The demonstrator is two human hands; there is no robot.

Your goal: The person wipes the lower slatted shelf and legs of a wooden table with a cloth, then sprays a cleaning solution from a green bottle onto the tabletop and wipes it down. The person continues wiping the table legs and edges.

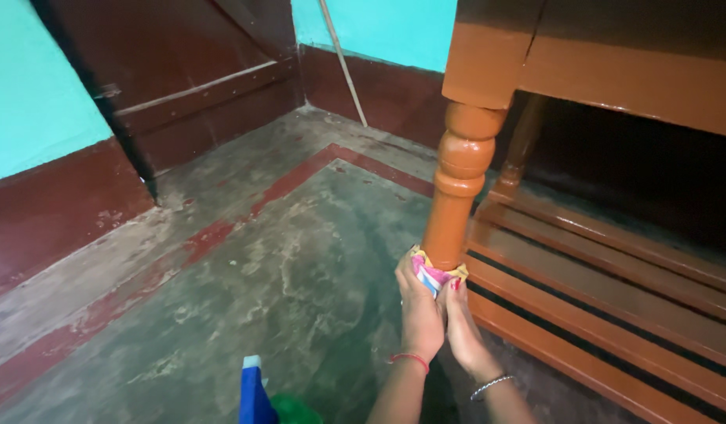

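A glossy orange-brown turned wooden table leg (456, 184) stands on the floor. A pink, yellow and white cloth (434, 275) is wrapped around its lower end. My left hand (419, 310), with a red thread at the wrist, grips the cloth from the left side of the leg. My right hand (462, 326), with a silver bangle at the wrist, presses against the cloth and the leg from the front right. Both hands touch each other at the leg's base.
The table has a slatted lower shelf (606, 302) to the right and a top rail (614, 71) above. A blue spray bottle (255, 396) and something green (295, 410) sit at the bottom edge. A dark wooden door (198, 78) and a leaning stick (343, 63) stand by the turquoise wall.
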